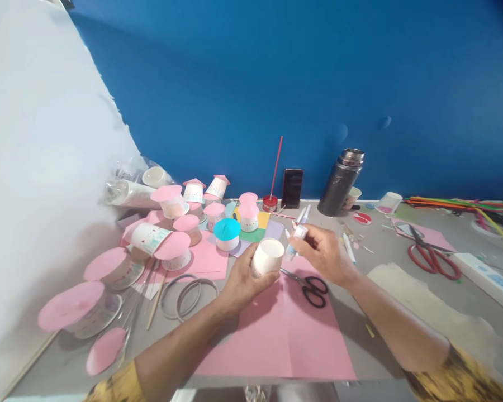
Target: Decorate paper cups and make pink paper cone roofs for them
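My left hand (243, 282) is wrapped round a white paper cup (267, 256), held bottom-up above a large pink paper sheet (283, 335). My right hand (324, 251) is closed on a small white glue tube (297, 240) with its tip close to the cup's rim. Two more pens or tubes (302, 214) stick up behind that hand. Black-handled scissors (310, 286) lie on the pink sheet just below my right hand.
Several paper cups with pink paper tops (174, 248) and one with a blue top (227, 233) crowd the left. Wire rings (188, 290), a phone (292, 188), a steel flask (341, 181), red scissors (431, 259) and coloured sticks (465, 205) lie around.
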### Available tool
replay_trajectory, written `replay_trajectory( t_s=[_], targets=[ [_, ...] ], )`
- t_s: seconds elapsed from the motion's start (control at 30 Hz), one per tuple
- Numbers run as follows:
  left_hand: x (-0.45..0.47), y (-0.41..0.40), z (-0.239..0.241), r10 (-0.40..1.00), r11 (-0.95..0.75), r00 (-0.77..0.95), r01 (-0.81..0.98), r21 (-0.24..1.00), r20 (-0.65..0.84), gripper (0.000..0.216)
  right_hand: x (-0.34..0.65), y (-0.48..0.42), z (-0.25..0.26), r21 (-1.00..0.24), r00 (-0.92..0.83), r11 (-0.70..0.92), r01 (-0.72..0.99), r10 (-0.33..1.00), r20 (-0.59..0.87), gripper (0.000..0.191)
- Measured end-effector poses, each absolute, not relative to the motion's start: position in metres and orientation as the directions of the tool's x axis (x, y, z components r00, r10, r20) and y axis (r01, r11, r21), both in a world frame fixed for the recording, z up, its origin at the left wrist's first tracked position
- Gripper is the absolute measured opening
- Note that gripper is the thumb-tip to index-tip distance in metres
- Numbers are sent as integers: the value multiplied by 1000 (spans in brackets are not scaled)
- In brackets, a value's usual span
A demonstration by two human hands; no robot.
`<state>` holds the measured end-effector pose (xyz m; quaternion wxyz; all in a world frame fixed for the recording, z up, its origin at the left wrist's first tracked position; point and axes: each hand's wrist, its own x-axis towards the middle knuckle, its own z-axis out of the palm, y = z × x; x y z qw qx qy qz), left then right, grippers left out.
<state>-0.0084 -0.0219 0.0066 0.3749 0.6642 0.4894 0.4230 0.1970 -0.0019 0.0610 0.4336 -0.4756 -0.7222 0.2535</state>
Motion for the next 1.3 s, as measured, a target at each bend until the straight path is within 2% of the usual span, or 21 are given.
replay_trajectory(
  t_s=[0.17, 0.37, 0.53, 0.67, 0.73, 0.83, 0.93, 1.07, 1.2, 1.3],
  targets=[
    [-7, -23, 13, 974, -212, 150, 324, 922, 171, 47, 195, -11, 59, -728, -134, 562, 393, 818, 559, 21],
    [-7, -24, 18, 969, -146, 226, 215, 966, 96, 42, 195, -14, 62, -636, -231, 664, 393, 741, 631, 17],
    [-3, -25, 17, 970, -147, 228, 278, 949, 83, 39, 190, -19, 60, -504, -327, 774, 383, 624, 710, 11],
    [-1, -28, 11, 952, -233, 277, 370, 899, 132, 38, 188, -15, 58, -448, -386, 797, 404, 593, 707, 11],
    [-1, -28, 9, 939, -287, 295, 388, 876, 177, 41, 190, -10, 58, -460, -380, 762, 455, 634, 674, 12],
    [-1, -28, 10, 950, -266, 264, 413, 871, 164, 43, 193, -4, 58, -523, -326, 690, 501, 710, 624, 19],
    [-1, -28, 14, 951, -257, 269, 427, 867, 149, 41, 194, -5, 61, -602, -284, 669, 437, 737, 613, 28],
    [-2, -28, 17, 953, -230, 281, 431, 872, 112, 39, 195, -9, 67, -621, -373, 689, 374, 725, 579, 31],
    [-5, -26, 17, 969, -131, 243, 377, 917, 38, 38, 204, -8, 70, -572, -469, 746, 340, 662, 585, 27],
    [-9, -22, 16, 964, -67, 267, 225, 972, 5, 33, 214, -3, 69, -503, -530, 796, 337, 602, 597, 23]
  ],
)
